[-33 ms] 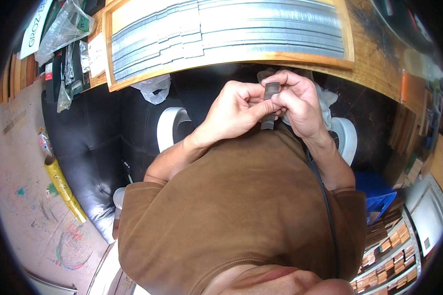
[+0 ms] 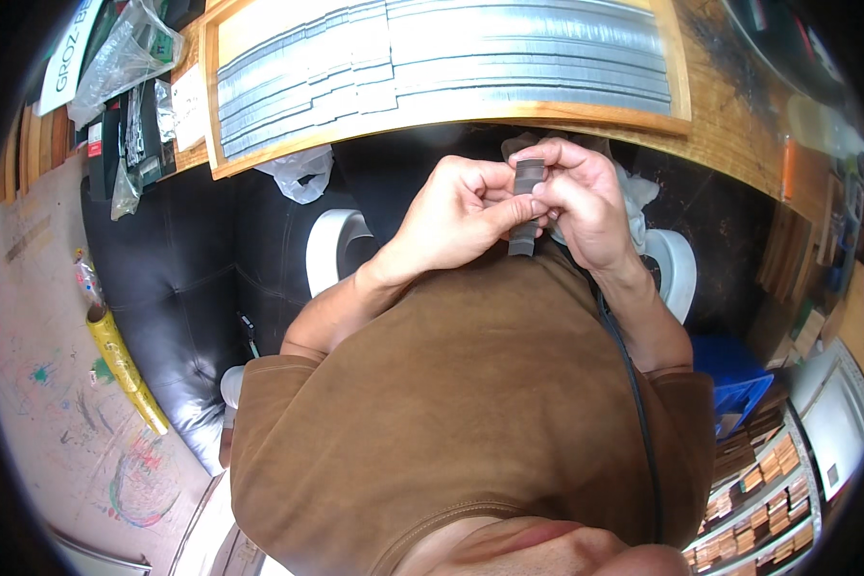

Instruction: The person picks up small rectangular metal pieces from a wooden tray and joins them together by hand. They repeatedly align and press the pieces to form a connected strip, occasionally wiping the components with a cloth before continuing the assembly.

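Close in front of my chest, both hands hold a short bundle of thin dark-grey metal strips. My left hand grips its middle, with the thumb laid across the front. From the other side, my right hand pinches the bundle with thumb and bent fingers near its upper part. The lower end sticks out below the left thumb. Some of the fingers behind the bundle are hidden. Beyond my hands, a shallow wooden tray on the wooden table holds several long rows of thin silvery metal pieces.
Clear plastic bags and dark boxes crowd the table's left end. An orange stick-like item lies at the right. White curved armrests flank me. A yellow tube is at the left, a blue bin at the right.
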A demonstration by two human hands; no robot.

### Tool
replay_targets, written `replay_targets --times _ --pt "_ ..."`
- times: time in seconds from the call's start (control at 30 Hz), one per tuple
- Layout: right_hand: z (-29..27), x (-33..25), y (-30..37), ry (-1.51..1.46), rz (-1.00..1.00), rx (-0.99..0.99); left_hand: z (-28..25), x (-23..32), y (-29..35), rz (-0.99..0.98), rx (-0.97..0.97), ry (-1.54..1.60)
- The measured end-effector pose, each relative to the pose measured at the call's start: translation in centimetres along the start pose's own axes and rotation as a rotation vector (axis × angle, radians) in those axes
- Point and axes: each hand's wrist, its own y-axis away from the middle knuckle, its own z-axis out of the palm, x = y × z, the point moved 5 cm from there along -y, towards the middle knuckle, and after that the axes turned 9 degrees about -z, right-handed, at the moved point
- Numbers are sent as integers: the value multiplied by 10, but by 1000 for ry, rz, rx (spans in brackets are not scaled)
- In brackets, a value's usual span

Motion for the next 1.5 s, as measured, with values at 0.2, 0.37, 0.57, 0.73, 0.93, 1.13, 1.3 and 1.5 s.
replay_targets --times 0.2,0.37,0.57,0.73,0.93,1.13,1.3,1.5 --pt "-5 4 0 -12 17 -17 1 -2 -1 11 -16 -2" --pt "-13 6 -3 -99 7 -35 1 -2 -1 7 -11 -18" --pt "3 -6 1 -50 -12 34 -4 -3 -7 -66 -62 54" --pt "-5 -3 -9 -106 -36 -64 -11 2 -22 -89 -131 177" --pt "-9 2 -13 -119 -16 19 -11 -1 -27 -76 -133 233" --pt "-6 1 -13 -113 -33 50 -11 -2 -27 -55 -133 234" --pt "-8 5 -16 -159 -39 34 -13 0 -27 -46 -132 197" --pt "-5 0 -15 -93 -49 12 -17 1 -25 -3 -115 80"
